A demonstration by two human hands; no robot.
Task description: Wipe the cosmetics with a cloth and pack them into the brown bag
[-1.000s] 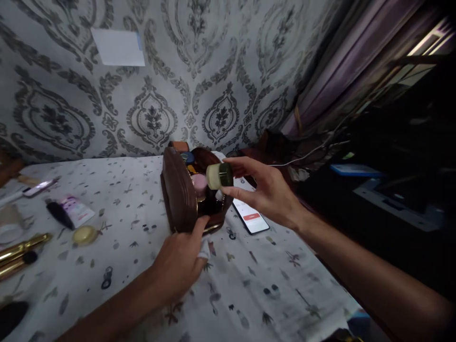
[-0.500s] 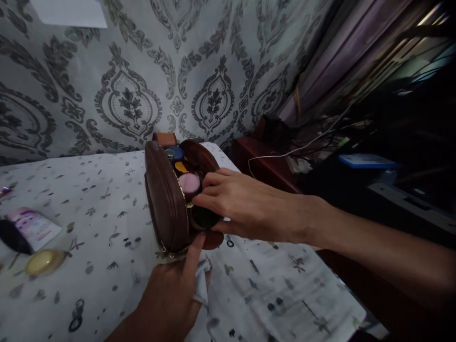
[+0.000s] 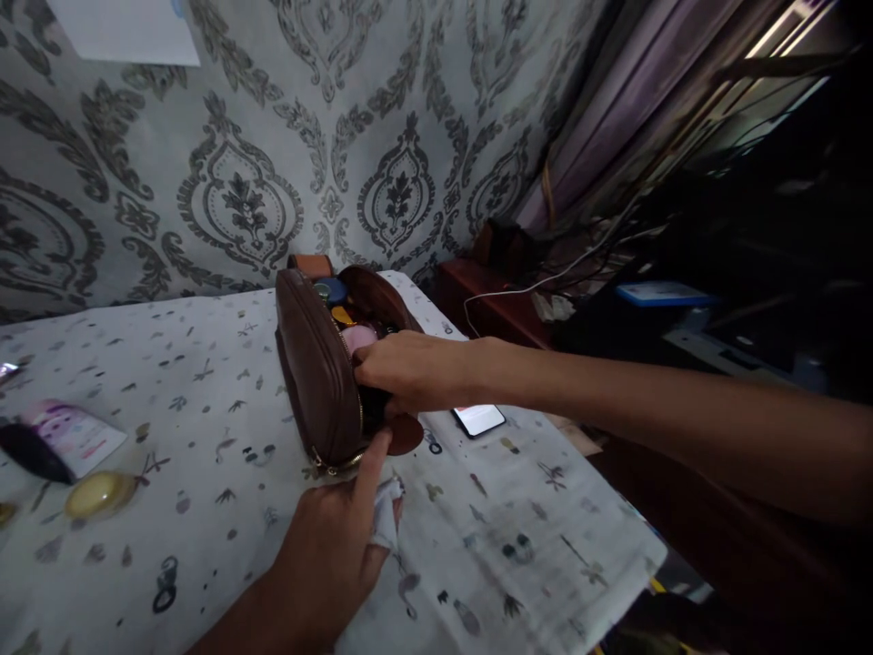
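A brown zip-up toiletry bag point(image 3: 317, 368) stands unzipped on the patterned cloth. Its mouth shows a pink round lid point(image 3: 359, 338), a blue round lid point(image 3: 331, 290) and a yellow-orange item point(image 3: 343, 316). My right hand point(image 3: 402, 368) reaches into the bag's near end, fingers curled beside the pink lid; the fingertips and whatever they grip are hidden. My left hand point(image 3: 334, 532) is in front of the bag, closed around a crumpled white cloth or tissue point(image 3: 386, 517). Its index finger stretches to the bag's brown end flap point(image 3: 405, 435).
A phone with a lit screen point(image 3: 479, 419) lies right of the bag. On the left are a yellowish oval item point(image 3: 100, 494), a black item point(image 3: 34, 452) and a purple-and-white packet point(image 3: 82, 435). A white cable point(image 3: 518, 289) crosses the dark red surface behind.
My right hand has gone deeper into the bag, and the dark round thing under it is out of sight. The phone now shows. My left hand stays by the flap.
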